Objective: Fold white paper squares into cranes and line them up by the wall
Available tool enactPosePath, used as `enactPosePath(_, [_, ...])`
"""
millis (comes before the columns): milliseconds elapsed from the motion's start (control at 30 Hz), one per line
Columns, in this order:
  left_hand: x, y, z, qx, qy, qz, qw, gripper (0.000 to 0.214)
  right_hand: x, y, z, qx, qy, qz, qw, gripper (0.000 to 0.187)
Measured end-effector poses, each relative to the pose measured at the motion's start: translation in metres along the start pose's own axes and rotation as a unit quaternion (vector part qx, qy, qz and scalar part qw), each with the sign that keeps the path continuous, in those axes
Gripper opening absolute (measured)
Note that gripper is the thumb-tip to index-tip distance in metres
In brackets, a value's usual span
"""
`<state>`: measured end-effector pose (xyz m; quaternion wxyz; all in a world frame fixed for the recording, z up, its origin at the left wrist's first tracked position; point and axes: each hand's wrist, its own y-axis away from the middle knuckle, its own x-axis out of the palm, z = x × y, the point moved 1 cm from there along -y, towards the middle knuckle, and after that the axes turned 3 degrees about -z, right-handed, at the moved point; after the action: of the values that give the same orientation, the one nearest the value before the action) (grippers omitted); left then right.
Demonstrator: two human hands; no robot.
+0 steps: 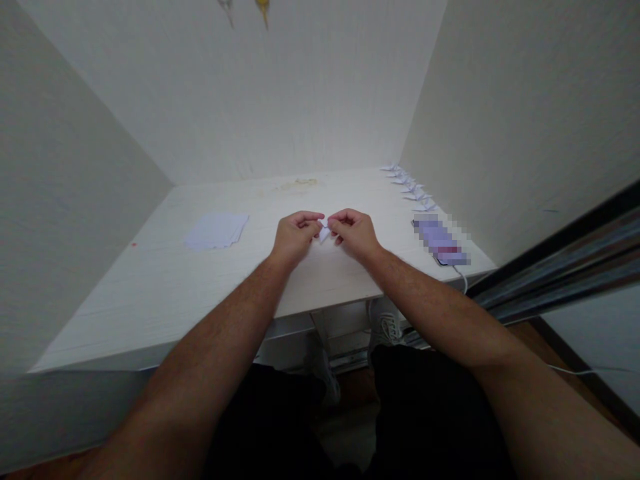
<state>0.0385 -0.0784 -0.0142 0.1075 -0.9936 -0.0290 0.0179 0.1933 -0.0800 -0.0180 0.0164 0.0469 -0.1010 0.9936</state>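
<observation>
A small piece of folded white paper [325, 234] is pinched between my two hands, over the middle of the white desk. My left hand [296, 235] grips its left side between thumb and fingers. On the opposite side, my right hand [356, 231] pinches it in the same way. The fingertips of both hands nearly meet and hide part of the paper; its lower point shows beneath them. Several folded paper cranes [411, 187] stand in a row at the desk's back right. To the left lies a loose stack of white paper sheets [216, 230].
A phone [440, 241], blurred out, lies on the desk [150, 293] at the right, with a white cable [465, 280] running off the front edge. Walls enclose the desk at the back and both sides. Two small hanging objects [263, 10] show at the top.
</observation>
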Motion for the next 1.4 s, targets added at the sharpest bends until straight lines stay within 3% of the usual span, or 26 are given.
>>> enactPosePath(167, [0.0009,0.0017,-0.0026,0.0,0.006,-0.015,1.0,0.022,-0.0001,0.0005,-0.0034,-0.016,0.021,0.011,1.0,0.022])
enactPosePath(367, [0.0024,0.0035,-0.0047,0.002,0.022,0.005,1.0,0.018,-0.0048,-0.0034,-0.0071,-0.073,0.093,-0.043,0.992,0.017])
enactPosePath(500, [0.0035,0.0053,-0.007,-0.007,0.027,0.006,1.0,0.018,-0.0047,-0.0039,-0.0081,-0.057,0.106,-0.051,0.991,0.016])
enactPosePath(700, [0.0057,0.0066,-0.0051,-0.073,0.1,0.048,0.991,0.022,-0.0033,-0.0037,-0.01,-0.047,0.084,-0.039,0.995,0.017])
enactPosePath(1400, [0.0042,0.0072,-0.0084,-0.073,0.118,0.06,0.989,0.017,0.0002,0.0012,-0.003,-0.053,0.084,-0.027,0.995,0.016])
